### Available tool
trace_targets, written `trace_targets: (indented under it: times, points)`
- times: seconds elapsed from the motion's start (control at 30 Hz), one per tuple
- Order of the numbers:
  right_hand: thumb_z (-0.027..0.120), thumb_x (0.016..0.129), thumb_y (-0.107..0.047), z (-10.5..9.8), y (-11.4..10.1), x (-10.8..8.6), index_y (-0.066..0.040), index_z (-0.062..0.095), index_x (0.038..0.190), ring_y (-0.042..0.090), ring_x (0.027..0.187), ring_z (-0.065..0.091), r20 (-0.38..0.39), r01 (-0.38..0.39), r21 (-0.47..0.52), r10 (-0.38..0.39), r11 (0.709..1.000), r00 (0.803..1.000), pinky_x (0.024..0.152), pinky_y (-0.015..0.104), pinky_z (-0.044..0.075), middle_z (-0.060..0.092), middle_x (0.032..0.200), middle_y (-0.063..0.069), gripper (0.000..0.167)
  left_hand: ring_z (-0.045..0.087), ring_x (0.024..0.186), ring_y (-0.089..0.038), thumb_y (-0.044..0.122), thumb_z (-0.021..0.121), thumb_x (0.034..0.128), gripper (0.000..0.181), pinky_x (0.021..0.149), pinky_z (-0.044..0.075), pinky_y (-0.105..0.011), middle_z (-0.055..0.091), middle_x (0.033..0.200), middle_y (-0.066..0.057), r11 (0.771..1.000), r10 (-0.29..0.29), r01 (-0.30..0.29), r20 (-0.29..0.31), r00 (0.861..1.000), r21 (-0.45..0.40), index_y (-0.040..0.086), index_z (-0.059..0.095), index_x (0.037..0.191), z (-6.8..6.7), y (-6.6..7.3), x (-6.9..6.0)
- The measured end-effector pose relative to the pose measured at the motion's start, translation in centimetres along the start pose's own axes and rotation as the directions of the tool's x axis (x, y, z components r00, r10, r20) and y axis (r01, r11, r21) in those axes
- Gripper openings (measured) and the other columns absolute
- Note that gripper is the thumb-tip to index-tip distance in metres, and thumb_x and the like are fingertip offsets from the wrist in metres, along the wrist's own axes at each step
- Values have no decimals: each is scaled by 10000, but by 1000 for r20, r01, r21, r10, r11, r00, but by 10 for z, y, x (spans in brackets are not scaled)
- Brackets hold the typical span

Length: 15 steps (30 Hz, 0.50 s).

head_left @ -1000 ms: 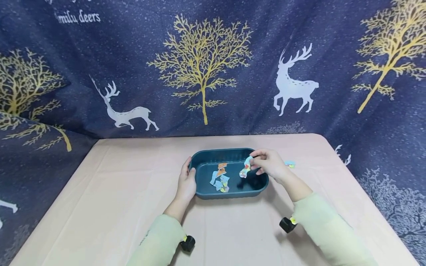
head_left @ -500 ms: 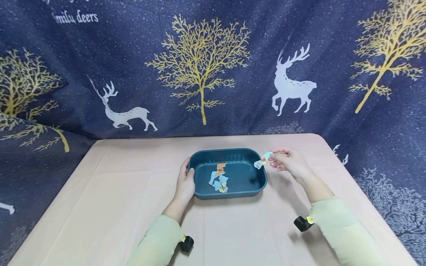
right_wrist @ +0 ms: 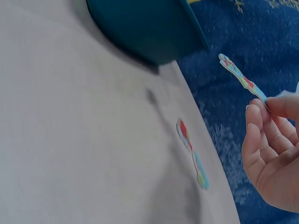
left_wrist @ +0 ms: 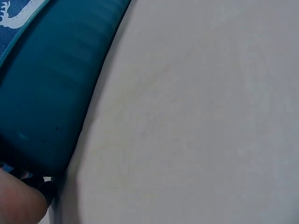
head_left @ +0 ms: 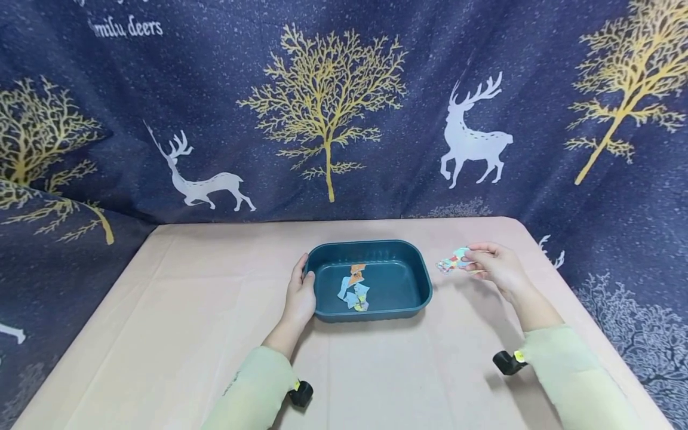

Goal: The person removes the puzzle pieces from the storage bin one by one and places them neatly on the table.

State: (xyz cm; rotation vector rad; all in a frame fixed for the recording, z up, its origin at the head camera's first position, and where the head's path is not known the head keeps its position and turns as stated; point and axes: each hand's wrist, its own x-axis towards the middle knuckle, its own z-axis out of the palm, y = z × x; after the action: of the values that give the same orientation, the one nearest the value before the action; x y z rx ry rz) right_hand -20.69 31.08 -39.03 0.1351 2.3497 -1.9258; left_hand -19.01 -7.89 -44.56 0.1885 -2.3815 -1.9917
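Note:
A dark teal oblong tray (head_left: 373, 313) sits on the table, and my left hand (head_left: 300, 295) holds its left end with the thumb at the rim. Flat, irregular blue, orange and yellow puzzle pieces (head_left: 359, 289) lie at the left inside it. To the right of the tray, my right hand (head_left: 497, 269) pinches a multicoloured puzzle piece (right_wrist: 243, 80) between thumb and fingers, raised above the table. Beneath it, in the right wrist view, two puzzle pieces (right_wrist: 200, 171) lie end to end on the table; the head view mostly hides them behind the held piece and hand.
A pale cloth covers the table (head_left: 215, 286). Close behind its far edge hangs a dark blue curtain (head_left: 403, 179) printed with deer and trees. Small black wrist cameras (head_left: 507, 362) hang off both sleeves, above the cloth.
My right hand has carried the pinched puzzle piece from over the tray out to the right, past its rim, above the pieces on the table. My left hand and the tray stay put.

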Motion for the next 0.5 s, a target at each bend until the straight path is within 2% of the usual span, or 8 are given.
trace_targets:
  times: [0.27, 0.5]
  points:
    - [573, 946, -188, -25, 14, -1, -63, 489, 1143, 16, 684, 665, -42, -22, 25, 23, 999, 999, 606, 178, 563, 693, 764, -151, 248, 151, 1466, -282, 157, 297, 1025, 497, 1195, 146, -474, 192, 1583, -75, 1000, 7, -7, -3, 1000, -12, 134, 191, 1510, 1, -4, 1]
    - [575, 942, -173, -44, 25, -3, -101, 498, 1045, 5, 648, 661, -85, -32, 53, 37, 998, 996, 575, 181, 559, 697, 737, -150, 147, 166, 1460, -289, 152, 305, 1023, 492, 1195, 153, -467, 202, 1579, -83, 1000, 6, -6, -9, 1000, -18, 139, 211, 1506, 0, -3, 1]
